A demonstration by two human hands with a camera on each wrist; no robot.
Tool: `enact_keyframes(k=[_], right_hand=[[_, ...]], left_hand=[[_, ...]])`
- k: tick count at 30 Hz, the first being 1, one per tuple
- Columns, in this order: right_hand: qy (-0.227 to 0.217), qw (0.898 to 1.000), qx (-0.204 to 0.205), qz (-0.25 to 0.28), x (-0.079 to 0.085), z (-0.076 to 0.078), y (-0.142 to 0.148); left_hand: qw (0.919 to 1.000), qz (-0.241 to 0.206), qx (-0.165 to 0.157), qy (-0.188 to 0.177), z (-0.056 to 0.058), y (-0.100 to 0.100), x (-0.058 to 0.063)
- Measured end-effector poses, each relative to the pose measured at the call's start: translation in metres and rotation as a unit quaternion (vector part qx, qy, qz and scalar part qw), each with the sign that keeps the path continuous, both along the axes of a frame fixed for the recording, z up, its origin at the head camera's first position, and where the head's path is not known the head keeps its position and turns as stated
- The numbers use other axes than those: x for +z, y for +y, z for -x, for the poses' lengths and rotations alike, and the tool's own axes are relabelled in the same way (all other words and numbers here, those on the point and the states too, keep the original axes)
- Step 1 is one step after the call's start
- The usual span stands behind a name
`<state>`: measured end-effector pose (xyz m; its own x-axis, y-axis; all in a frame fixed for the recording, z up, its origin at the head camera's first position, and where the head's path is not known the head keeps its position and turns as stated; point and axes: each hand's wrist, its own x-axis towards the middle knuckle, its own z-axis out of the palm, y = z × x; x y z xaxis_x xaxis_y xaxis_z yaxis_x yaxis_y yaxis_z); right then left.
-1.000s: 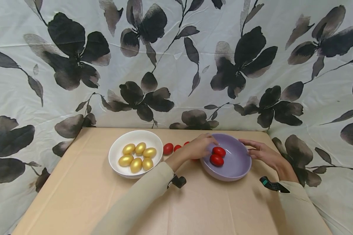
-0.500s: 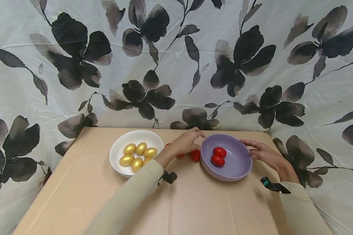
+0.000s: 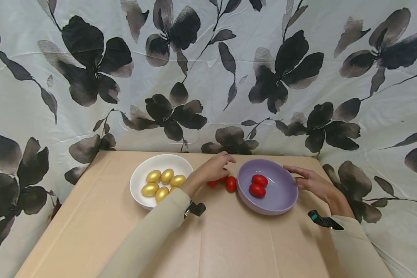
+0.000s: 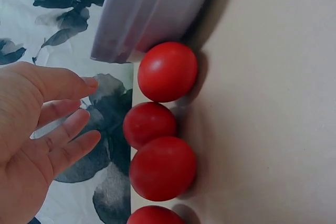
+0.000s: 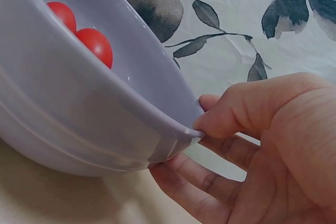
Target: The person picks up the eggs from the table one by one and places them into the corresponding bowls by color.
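My left hand (image 3: 211, 169) is above a row of red eggs (image 4: 163, 169) on the table, its fingers loosely bent with nothing in them. In the left wrist view a gap shows between the fingertips and the eggs; one egg sits against the purple bowl. My right hand (image 3: 312, 184) holds the purple bowl (image 3: 281, 199) at its right rim. In the right wrist view the thumb lies on the rim and other fingers are under the outer wall. Two red eggs (image 3: 258, 185) lie inside the bowl. The left hand partly covers the row in the head view.
To the left stands a white bowl (image 3: 136, 175) with several golden eggs (image 3: 154, 176), partly covered by the left forearm. Both bowls rest on a tan table (image 3: 236, 243). A white cloth with dark flowers (image 3: 226, 96) hangs behind the table's back edge.
My left hand has drawn back leftward from the purple bowl's left rim to above the red eggs outside it. The right hand and the bowl have stayed put.
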<state>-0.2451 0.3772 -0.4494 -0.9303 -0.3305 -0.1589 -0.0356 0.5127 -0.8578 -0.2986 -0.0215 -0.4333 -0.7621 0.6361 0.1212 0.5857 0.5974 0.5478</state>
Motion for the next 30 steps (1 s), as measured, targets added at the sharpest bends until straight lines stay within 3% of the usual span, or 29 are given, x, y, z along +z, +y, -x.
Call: enact_keyframes(k=[15,30], right_hand=[[-0.001,1.0,0.005,0.004,0.001,0.0,-0.001],[-0.004,1.0,0.006,0.003,-0.002,0.023,0.004]], left_hand=[[0.9988,0.022,0.026,-0.034,0.004,-0.004,-0.006],[0.997,0.058,0.038,-0.034,0.02,0.004,-0.018]])
